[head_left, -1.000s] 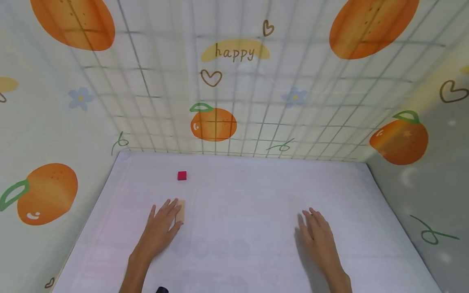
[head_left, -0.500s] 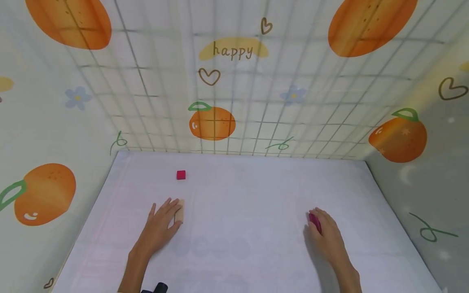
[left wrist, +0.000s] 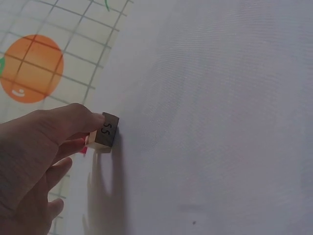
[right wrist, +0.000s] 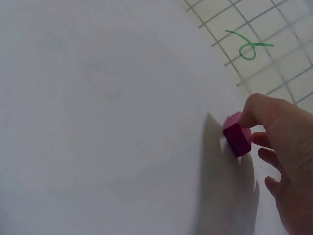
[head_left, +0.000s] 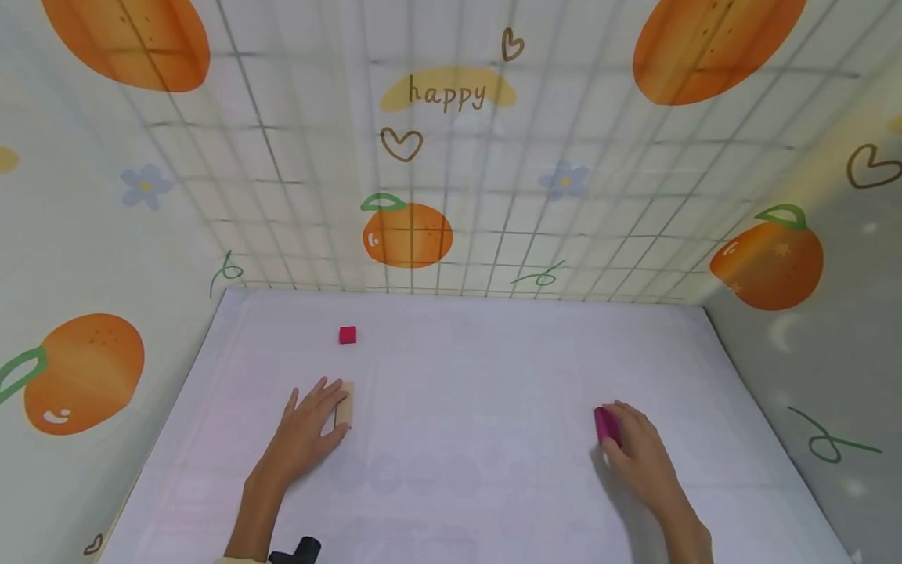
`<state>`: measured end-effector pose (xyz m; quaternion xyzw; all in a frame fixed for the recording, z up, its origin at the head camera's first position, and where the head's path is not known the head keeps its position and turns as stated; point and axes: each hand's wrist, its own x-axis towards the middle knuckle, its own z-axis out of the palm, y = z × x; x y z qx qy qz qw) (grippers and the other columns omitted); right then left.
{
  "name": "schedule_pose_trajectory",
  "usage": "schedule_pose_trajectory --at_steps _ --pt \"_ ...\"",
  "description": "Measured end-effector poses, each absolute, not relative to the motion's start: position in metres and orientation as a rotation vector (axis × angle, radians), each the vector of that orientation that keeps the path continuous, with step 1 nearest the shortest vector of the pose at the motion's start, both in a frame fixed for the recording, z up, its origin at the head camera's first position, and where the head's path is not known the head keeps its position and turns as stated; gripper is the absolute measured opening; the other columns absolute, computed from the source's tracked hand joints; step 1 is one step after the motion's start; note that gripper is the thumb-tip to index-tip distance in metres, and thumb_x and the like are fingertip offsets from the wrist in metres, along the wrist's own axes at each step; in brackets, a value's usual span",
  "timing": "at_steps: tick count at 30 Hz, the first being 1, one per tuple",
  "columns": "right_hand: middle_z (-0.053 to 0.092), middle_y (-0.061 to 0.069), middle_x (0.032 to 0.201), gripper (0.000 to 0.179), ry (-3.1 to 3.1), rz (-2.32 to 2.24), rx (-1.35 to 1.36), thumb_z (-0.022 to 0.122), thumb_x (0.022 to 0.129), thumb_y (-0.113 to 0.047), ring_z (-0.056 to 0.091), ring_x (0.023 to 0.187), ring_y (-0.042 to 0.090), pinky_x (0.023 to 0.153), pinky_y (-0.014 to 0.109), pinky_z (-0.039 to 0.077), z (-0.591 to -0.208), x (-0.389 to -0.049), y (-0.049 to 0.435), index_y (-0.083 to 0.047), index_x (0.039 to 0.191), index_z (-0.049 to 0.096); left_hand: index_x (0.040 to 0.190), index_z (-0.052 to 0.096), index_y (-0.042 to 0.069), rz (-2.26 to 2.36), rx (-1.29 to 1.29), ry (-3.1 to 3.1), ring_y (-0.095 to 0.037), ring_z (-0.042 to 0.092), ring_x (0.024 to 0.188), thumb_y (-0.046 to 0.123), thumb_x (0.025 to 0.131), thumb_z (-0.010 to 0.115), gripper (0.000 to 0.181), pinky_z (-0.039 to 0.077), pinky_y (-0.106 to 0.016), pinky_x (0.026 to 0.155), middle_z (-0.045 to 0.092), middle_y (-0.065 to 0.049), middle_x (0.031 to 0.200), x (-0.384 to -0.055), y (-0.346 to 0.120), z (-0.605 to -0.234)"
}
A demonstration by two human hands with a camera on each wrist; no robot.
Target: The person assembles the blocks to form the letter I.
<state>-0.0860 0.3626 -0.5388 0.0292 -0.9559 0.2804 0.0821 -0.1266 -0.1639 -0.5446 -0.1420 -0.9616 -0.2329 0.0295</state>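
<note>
1. With L grip (head_left: 304, 435), hold wooden block (head_left: 344, 407) lengthwise; clamped betw. thumb at near end and fingers at far end.
2. In L wrist view, note dark chars on end face, approx. "55" or "SS"; cannot confirm exact reading.
3. With R grip (head_left: 643, 458), hold magenta block (head_left: 607, 427); pinched betw. thumb and fingertips, w/ darker face toward R wrist cam.
4. Locate wooden block on L half of worktop (head_left: 465, 376), magenta block on R half; well apart.
5. Locate red cube (head_left: 348, 335) on worktop, beyond wooden block, toward back wall (head_left: 479, 168); not touching either grip.
6. Note black item (head_left: 304, 550) below L grip, cut off at lower edge of head view; cannot ID.
7. Contact check: cannot tell from views whether either block rests on worktop or hangs just above.
8. Step in hand (est.): judge as grasp/hold stage, w/ one block per grip, not yet brought together.
9. Next move (est.): prob. requires firm, even pinch on both sides, then clean lift before any sideways travel. Keep L grip clear of red cube; avoid twist of magenta block in fingertips.
</note>
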Motion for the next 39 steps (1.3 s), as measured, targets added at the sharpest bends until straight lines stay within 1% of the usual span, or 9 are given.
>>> schedule_pose_trajectory --at_steps 4,7,13,18,24,32,39 --pt "0.043 0.027 0.144 0.052 -2.87 0.871 0.078 0.065 0.09 -0.01 0.037 0.131 0.051 0.099 0.072 0.034 -0.538 -0.085 0.367 -0.001 0.139 0.05 0.143 0.054 0.012 -0.716 -0.437 -2.984 -0.029 0.03 0.146 0.026 0.089 0.073 0.059 0.011 -0.061 0.118 0.045 -0.007 0.153 -0.127 -0.164 -0.543" --pt "0.044 0.028 0.144 0.054 -2.867 0.914 0.082 0.068 0.089 -0.011 0.037 0.131 0.052 0.101 0.071 0.031 -0.538 -0.084 0.371 0.0 0.139 0.051 0.143 0.054 0.011 -0.718 -0.441 -2.993 -0.029 0.03 0.146 0.025 0.09 0.073 0.058 0.011 -0.06 0.118 0.045 -0.007 0.153 -0.127 -0.164 -0.543" --pt "0.043 0.027 0.145 0.062 -2.948 0.969 0.032 0.071 0.087 -0.013 0.034 0.134 0.052 0.105 0.069 0.028 -0.537 -0.081 0.375 -0.003 0.144 0.046 0.143 0.054 0.011 -0.732 -0.438 -2.993 -0.03 0.03 0.146 0.025 0.089 0.073 0.058 0.01 -0.06 0.118 0.045 -0.008 0.153 -0.127 -0.164 -0.542" --pt "0.042 0.027 0.147 0.062 -2.954 0.968 0.027 0.072 0.087 -0.012 0.032 0.137 0.051 0.107 0.069 0.026 -0.539 -0.082 0.375 -0.003 0.143 0.048 0.143 0.053 0.012 -0.735 -0.435 -2.995 -0.03 0.03 0.146 0.026 0.089 0.073 0.059 0.01 -0.061 0.118 0.045 -0.007 0.153 -0.128 -0.165 -0.544" --pt "0.038 0.025 0.152 0.062 -2.958 0.956 0.015 0.071 0.087 -0.008 0.027 0.14 0.049 0.106 0.072 0.025 -0.538 -0.083 0.374 -0.002 0.144 0.048 0.144 0.053 0.012 -0.754 -0.435 -2.995 -0.03 0.03 0.146 0.025 0.09 0.073 0.059 0.011 -0.061 0.118 0.044 -0.007 0.153 -0.129 -0.166 -0.545" --pt "0.04 0.025 0.15 0.061 -2.955 0.94 0.011 0.074 0.086 -0.011 0.029 0.139 0.049 0.105 0.071 0.026 -0.537 -0.082 0.373 -0.001 0.141 0.05 0.144 0.053 0.012 -0.757 -0.436 -2.993 -0.03 0.031 0.146 0.025 0.09 0.072 0.059 0.012 -0.061 0.118 0.044 -0.007 0.153 -0.129 -0.165 -0.546" --pt "0.041 0.025 0.149 0.06 -2.931 0.927 0.023 0.075 0.086 -0.012 0.031 0.137 0.05 0.104 0.071 0.028 -0.538 -0.083 0.373 -0.002 0.141 0.052 0.144 0.053 0.012 -0.757 -0.433 -3.001 -0.029 0.03 0.146 0.026 0.09 0.072 0.059 0.011 -0.06 0.118 0.044 -0.007 0.154 -0.13 -0.166 -0.547"
